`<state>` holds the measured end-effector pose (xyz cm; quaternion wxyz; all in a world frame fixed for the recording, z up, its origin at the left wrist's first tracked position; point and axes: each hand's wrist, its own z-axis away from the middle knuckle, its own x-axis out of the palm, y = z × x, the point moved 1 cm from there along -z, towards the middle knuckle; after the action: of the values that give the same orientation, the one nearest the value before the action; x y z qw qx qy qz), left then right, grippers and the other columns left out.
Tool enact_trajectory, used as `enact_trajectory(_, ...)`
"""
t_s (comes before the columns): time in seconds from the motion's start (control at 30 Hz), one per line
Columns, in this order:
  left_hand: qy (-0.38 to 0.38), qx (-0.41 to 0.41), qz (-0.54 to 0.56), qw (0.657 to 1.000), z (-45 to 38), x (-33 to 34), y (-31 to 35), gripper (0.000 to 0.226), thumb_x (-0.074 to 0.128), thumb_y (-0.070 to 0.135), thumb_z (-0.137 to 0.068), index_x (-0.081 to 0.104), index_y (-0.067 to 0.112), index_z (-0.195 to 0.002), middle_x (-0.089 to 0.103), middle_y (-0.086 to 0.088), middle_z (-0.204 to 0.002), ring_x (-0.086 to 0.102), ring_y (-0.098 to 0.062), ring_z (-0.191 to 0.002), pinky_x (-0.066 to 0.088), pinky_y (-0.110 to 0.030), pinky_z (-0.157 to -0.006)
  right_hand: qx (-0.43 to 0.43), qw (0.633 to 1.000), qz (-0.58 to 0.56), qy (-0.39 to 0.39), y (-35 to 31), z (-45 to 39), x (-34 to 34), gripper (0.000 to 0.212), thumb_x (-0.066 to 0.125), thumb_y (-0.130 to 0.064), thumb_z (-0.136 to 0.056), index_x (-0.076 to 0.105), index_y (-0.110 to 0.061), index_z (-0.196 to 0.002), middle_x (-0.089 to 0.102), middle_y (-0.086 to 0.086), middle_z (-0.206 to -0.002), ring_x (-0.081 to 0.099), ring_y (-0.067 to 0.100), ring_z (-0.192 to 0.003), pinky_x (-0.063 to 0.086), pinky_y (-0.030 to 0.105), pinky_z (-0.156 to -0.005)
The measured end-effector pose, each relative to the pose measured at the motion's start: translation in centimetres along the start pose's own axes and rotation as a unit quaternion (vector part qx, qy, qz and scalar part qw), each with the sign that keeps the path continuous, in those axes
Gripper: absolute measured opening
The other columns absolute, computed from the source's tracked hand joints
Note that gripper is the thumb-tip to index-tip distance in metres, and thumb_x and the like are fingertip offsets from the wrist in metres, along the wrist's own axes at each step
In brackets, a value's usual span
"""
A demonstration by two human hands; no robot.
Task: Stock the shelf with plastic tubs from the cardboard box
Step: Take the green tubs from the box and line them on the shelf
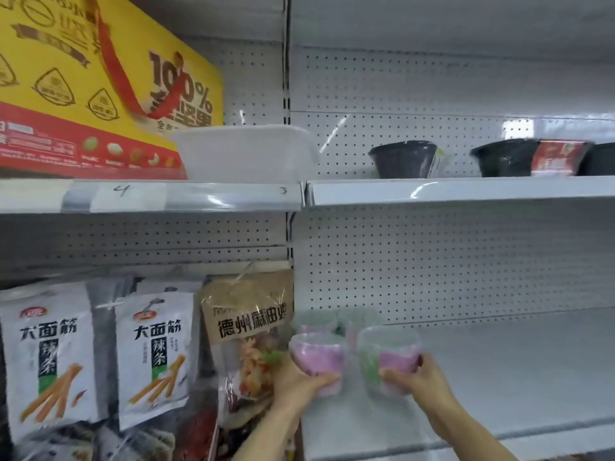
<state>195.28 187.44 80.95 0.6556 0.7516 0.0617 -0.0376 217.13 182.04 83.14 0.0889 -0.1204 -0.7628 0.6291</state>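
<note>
With my left hand [301,382] gripping one tub [317,359] and my right hand [417,377] gripping another [389,356] near the shelf's [499,377] left edge, I risk toppling the two back tubs [336,322].

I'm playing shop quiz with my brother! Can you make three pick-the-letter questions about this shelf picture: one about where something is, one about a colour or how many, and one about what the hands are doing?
1. Where does the clear empty box sit?
A. on the upper shelf beside the yellow sign
B. on the floor
C. in a hand

2. What colour shows inside the front tubs?
A. blue
B. pink
C. orange

3. What are the hands doing?
A. hanging free
B. each holding a tub
C. both holding one bag

Answers: 1 A, it rests on the upper shelf by the yellow sign. 2 B, the left tub and right tub look pink. 3 B, the left hand and right hand each have a grip on one tub.
</note>
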Motion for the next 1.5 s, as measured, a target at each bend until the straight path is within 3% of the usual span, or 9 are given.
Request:
enact_trajectory(0.17, 0.040, 0.009, -0.018, 0.999, -1.8, 1.6, -2.1, 0.068, 0.094, 0.006, -0.058, 0.055, 0.026, -0.111, 0.066, 0.006, -0.104, 0.059, -0.001, -0.089, 0.044, -0.012, -0.064, 0.003, 1.000, -0.002, -0.014, 2.4, -3.2, -0.3, 0.036, 0.081, 0.009, -0.066, 0.058, -0.007, -0.089, 0.067, 0.013, -0.088, 0.064, 0.019, -0.072, 0.053, 0.021, -0.051)
enact_trajectory(0.37, 0.069, 0.035, -0.040, 0.996, -3.3, 2.6, -3.3, 0.066, 0.094, 0.004, -0.058, 0.056, 0.030, -0.107, 0.069, 0.006, -0.108, 0.064, -0.011, -0.100, 0.051, -0.022, -0.082, 0.028, 0.999, 0.016, 0.006, 4.9, -5.7, -0.3, 0.046, 0.088, 0.000, -0.057, 0.060, -0.012, -0.092, 0.070, 0.012, -0.093, 0.069, 0.030, -0.087, 0.058, 0.053, -0.076)
enact_trajectory(0.53, 0.071, 0.047, -0.038, 0.996, -3.4, 3.2, -3.5, 0.076, 0.094, 0.004, -0.058, 0.057, 0.020, -0.122, 0.068, 0.001, -0.117, 0.064, -0.015, -0.108, 0.051, -0.030, -0.096, 0.043, 0.998, 0.040, 0.010, 5.7, -6.9, -0.5, 0.060, 0.091, -0.011, -0.055, 0.055, -0.011, -0.103, 0.067, 0.009, -0.099, 0.067, 0.026, -0.089, 0.058, 0.047, -0.081)
enact_trajectory(0.67, 0.080, 0.056, -0.034, 0.995, -3.2, 3.5, -3.5, 0.070, 0.094, 0.004, -0.056, 0.059, 0.024, -0.114, 0.070, 0.000, -0.114, 0.066, -0.017, -0.107, 0.054, -0.033, -0.095, 0.029, 0.997, 0.065, 0.012, 5.8, -7.1, -0.9, 0.058, 0.088, -0.012, -0.061, 0.052, -0.011, -0.107, 0.064, 0.004, -0.097, 0.063, 0.020, -0.086, 0.053, 0.032, -0.068)
enact_trajectory(0.8, 0.115, 0.063, -0.038, 0.991, -3.8, 4.2, -5.0, 0.113, 0.099, 0.049, -0.024, 0.057, 0.020, -0.125, 0.068, 0.002, -0.119, 0.065, -0.019, -0.112, 0.053, -0.041, -0.100, 0.016, 0.997, 0.076, -0.001, 6.8, -7.3, -0.8, 0.052, 0.087, -0.009, -0.064, 0.050, -0.009, -0.102, 0.064, 0.006, -0.096, 0.062, 0.021, -0.085, 0.054, 0.037, -0.072)
enact_trajectory(0.93, 0.141, 0.077, -0.041, 0.986, -3.8, 4.4, -4.9, 0.141, 0.078, 0.081, -0.006, 0.055, 0.016, -0.130, 0.066, 0.001, -0.120, 0.063, -0.018, -0.112, 0.051, -0.038, -0.101, 0.010, 0.998, 0.066, -0.004, 7.3, -7.6, -0.6, 0.057, 0.088, -0.006, -0.062, 0.051, -0.009, -0.107, 0.066, 0.004, -0.097, 0.064, 0.020, -0.086, 0.052, 0.034, -0.071)
enact_trajectory(1.03, 0.150, 0.072, -0.056, 0.984, -3.2, 4.3, -4.1, 0.139, 0.079, 0.077, -0.007, 0.053, 0.021, -0.132, 0.065, 0.005, -0.120, 0.062, -0.015, -0.112, 0.051, -0.036, -0.102, 0.005, 0.998, 0.060, -0.001, 7.7, -8.1, -0.5, 0.064, 0.090, -0.006, -0.057, 0.053, -0.012, -0.109, 0.068, 0.004, -0.100, 0.065, 0.020, -0.088, 0.055, 0.038, -0.076)
enact_trajectory(1.17, 0.147, 0.051, -0.104, 0.982, -2.9, 4.2, -3.4, 0.111, 0.101, 0.031, -0.036, 0.051, 0.022, -0.134, 0.062, 0.005, -0.123, 0.060, -0.015, -0.116, 0.048, -0.032, -0.104, 0.011, 0.997, 0.074, -0.006, 7.7, -8.4, -0.2, 0.077, 0.092, -0.011, -0.054, 0.050, -0.011, -0.118, 0.066, 0.005, -0.105, 0.065, 0.024, -0.094, 0.055, 0.044, -0.084)
enact_trajectory(1.5, 0.132, 0.045, -0.090, 0.986, -3.6, 3.4, -4.1, 0.108, 0.097, 0.038, -0.034, 0.054, 0.021, -0.132, 0.066, 0.003, -0.123, 0.061, -0.019, -0.117, 0.050, -0.044, -0.105, 0.017, 0.992, 0.126, -0.004, 6.5, -7.9, 1.0, 0.071, 0.090, -0.020, -0.062, 0.044, -0.007, -0.114, 0.064, 0.012, -0.106, 0.063, 0.032, -0.097, 0.054, 0.044, -0.085)
